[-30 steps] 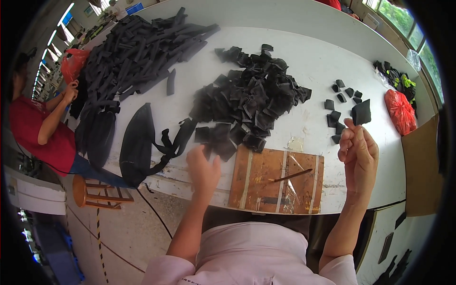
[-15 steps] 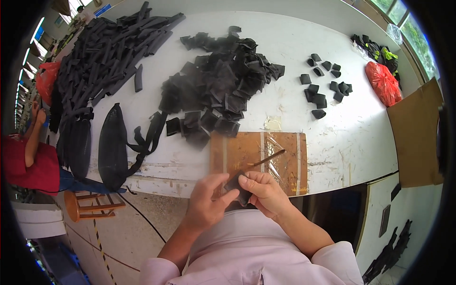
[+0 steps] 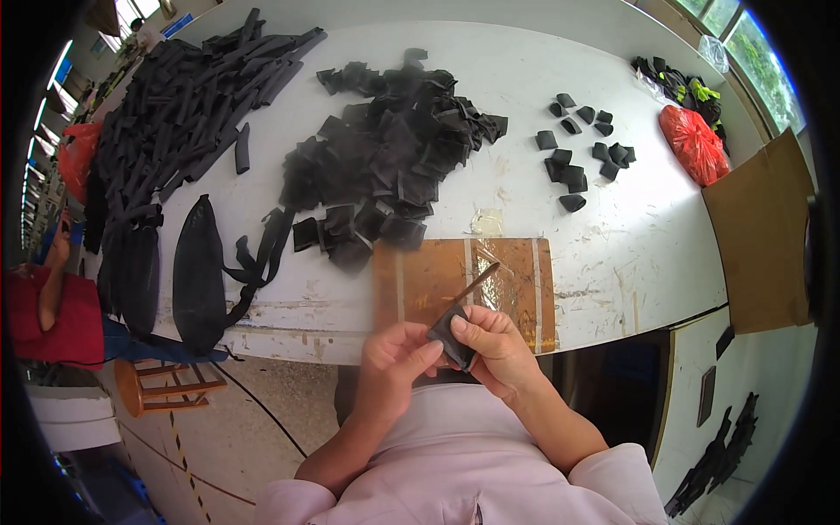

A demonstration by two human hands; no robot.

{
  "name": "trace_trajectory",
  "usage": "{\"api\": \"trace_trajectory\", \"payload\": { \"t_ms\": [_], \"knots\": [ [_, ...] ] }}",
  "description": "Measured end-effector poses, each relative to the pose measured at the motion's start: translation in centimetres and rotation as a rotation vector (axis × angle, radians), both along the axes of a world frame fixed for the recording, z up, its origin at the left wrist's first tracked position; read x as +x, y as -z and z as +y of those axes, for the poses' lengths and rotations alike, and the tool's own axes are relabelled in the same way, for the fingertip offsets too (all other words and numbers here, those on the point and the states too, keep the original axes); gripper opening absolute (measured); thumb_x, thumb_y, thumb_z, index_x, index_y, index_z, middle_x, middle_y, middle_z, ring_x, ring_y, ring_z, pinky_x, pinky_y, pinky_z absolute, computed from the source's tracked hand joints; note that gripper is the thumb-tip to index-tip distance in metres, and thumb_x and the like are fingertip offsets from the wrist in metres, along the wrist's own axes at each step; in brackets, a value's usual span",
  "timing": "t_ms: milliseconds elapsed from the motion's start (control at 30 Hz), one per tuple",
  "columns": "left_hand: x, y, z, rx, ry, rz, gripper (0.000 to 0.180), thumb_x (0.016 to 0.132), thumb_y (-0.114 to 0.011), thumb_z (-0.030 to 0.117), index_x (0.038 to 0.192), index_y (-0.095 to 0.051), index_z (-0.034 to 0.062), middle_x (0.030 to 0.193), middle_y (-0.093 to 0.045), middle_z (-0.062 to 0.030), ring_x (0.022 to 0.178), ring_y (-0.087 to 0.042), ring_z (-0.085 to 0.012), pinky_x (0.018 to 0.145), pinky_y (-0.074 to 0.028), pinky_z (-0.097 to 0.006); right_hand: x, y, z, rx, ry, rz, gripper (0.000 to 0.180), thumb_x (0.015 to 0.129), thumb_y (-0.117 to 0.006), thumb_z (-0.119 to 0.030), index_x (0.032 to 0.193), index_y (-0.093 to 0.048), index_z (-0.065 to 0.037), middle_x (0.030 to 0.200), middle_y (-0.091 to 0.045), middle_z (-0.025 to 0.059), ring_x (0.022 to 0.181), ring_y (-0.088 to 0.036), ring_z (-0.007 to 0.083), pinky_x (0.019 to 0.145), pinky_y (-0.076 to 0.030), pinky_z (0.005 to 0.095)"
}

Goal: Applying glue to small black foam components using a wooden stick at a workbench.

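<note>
Just in front of my body, at the table's near edge, a small black fabric piece [image 3: 452, 335] is between my hands. My left hand [image 3: 394, 357] pinches its left side between thumb and fingers. On the other side my right hand [image 3: 497, 344] grips it, the thumb pressed on top. From the piece a thin brown stick-like thing [image 3: 478, 286] slants up to the right; its lower end is hidden at the fabric. Below it lies a brown board [image 3: 416, 273] with strips of tape across it.
Beyond the board spreads a heap of black fabric pieces [image 3: 394, 157]. Dark tubular strips [image 3: 188, 96] are piled far left, with black straps and pouches [image 3: 199, 276] nearer. Several folded black pieces [image 3: 573, 179] and a red bag [image 3: 693, 144] sit right; a cardboard sheet [image 3: 761, 236] stands beside them.
My left fingers have closed onto the fabric piece, having been loosely apart. The brown stick-like thing has shifted slightly left and tilted more steeply. The whole view has moved a little.
</note>
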State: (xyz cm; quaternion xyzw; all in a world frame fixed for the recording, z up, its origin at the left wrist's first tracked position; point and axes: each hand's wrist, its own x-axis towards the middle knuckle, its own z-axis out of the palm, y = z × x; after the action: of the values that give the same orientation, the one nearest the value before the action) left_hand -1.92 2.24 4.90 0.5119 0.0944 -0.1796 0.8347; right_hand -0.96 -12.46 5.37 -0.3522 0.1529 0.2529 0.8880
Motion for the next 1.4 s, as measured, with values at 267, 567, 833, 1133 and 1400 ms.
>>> {"api": "trace_trajectory", "payload": {
  "t_ms": [267, 567, 833, 1133, 1400],
  "knots": [
    [0.0, 0.3, -0.3, 0.252, -0.033, -0.081, 0.009, 0.078, -0.064, 0.005, 0.074, -0.058, 0.0004, 0.068, -0.060, -0.0047, 0.057, -0.053, -0.0081, 0.051, -0.042, -0.021, -0.5, 0.6, -0.3, -1.366, 0.263, -0.790, 0.023, 0.076, -0.065, -0.011, 0.092, -0.055, 0.002, 0.079, -0.056, 0.0101, 0.068, -0.055, 0.0220, 0.058, -0.044, 0.0307],
    [0.6, -0.9, -1.4, 0.793, 0.012, -0.738, 0.017, 0.076, -0.066, 0.006, 0.071, -0.053, -0.0023, 0.062, -0.055, -0.0038, 0.052, -0.049, -0.0072, 0.050, -0.040, -0.021, -0.6, -0.4, -0.8, -1.252, 0.198, -1.149, 0.015, 0.072, -0.064, -0.003, 0.086, -0.058, -0.002, 0.076, -0.053, 0.0091, 0.061, -0.052, 0.0203, 0.050, -0.041, 0.0280],
    [1.9, -1.8, -1.6, -0.092, -0.127, 0.040, 0.016, 0.074, -0.055, -0.008, 0.087, -0.052, -0.0001, 0.069, -0.056, -0.0048, 0.040, -0.040, -0.0045, 0.036, -0.030, -0.013, -0.2, 0.7, -0.2, -1.514, 0.305, -1.088, 0.015, 0.067, -0.061, 0.001, 0.081, -0.056, -0.001, 0.073, -0.051, 0.0099, 0.063, -0.052, 0.0235, 0.051, -0.043, 0.0308],
    [1.6, -1.6, -3.2, 0.303, -0.211, -0.433, 0.015, 0.075, -0.052, -0.008, 0.088, -0.053, -0.0012, 0.075, -0.057, -0.0045, 0.056, -0.051, -0.0054, 0.048, -0.041, -0.018, 0.2, -0.4, -1.3, 0.213, 0.072, -0.102, 0.013, 0.079, -0.061, -0.013, 0.074, -0.056, -0.002, 0.069, -0.043, -0.0025, 0.057, -0.035, 0.0040, 0.046, -0.024, 0.0181],
    [5.5, -6.9, -1.7, -0.705, 0.167, -0.039, 0.014, 0.078, -0.046, -0.006, 0.091, -0.049, -0.0013, 0.083, -0.057, -0.0142, 0.035, -0.031, -0.0034, 0.032, -0.024, -0.017, 3.2, -8.4, -2.4, -0.443, -0.020, -0.617, 0.031, 0.089, -0.052, -0.029, 0.073, -0.053, -0.002, 0.068, -0.049, -0.0016, 0.066, -0.043, 0.0040, 0.058, -0.036, 0.0197]
  ]
}}
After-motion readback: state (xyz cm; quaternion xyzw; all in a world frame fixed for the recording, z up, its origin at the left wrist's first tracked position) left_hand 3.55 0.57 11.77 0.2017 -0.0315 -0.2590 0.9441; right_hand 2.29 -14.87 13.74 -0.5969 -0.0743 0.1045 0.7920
